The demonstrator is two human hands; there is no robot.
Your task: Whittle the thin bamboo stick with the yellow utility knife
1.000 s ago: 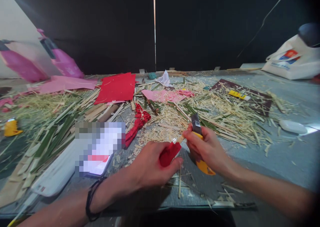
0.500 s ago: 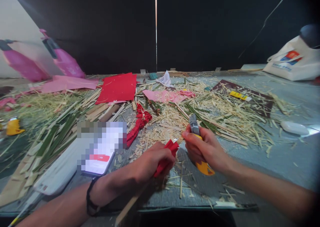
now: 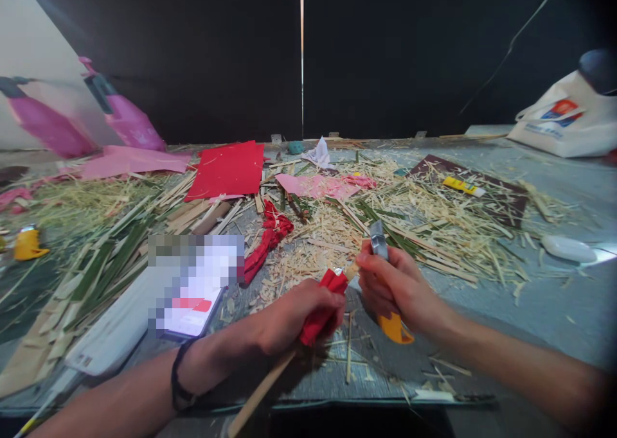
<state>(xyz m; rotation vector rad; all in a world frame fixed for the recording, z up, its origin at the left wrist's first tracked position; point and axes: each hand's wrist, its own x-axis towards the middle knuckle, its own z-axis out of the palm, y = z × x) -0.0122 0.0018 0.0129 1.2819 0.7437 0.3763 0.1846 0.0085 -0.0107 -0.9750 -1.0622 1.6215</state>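
Wrapped in crumpled red paper [image 3: 339, 281], a pale bamboo strip [image 3: 263, 390] slants up through my left hand [image 3: 303, 309]. The fingers of this hand are closed around the red wrap, and the strip's lower end sticks out below it toward the table's front edge. My right hand [image 3: 393, 277] is closed on a yellow utility knife [image 3: 394, 329], its grey metal head [image 3: 378, 237] pointing up above the fingers. The right thumb and forefinger are at the strip's upper tip [image 3: 353, 270]; whether the blade touches it is hidden.
Shavings [image 3: 308, 245] and bamboo strips [image 3: 103, 264] litter the table [image 3: 482, 309]. A lit phone [image 3: 193, 319] and white power bank [image 3: 110, 335] lie left. Behind are red paper [image 3: 226, 171], twisted red paper [image 3: 265, 245] and a yellow tube [image 3: 460, 185]. Pink spray bottles [image 3: 128, 117] and a white bag [image 3: 549, 126] stand farther off.
Both hands have shifted slightly to the right with the red-wrapped bamboo strip and the knife. The strip's lower end has swung slightly right, and more of it shows below my left hand.
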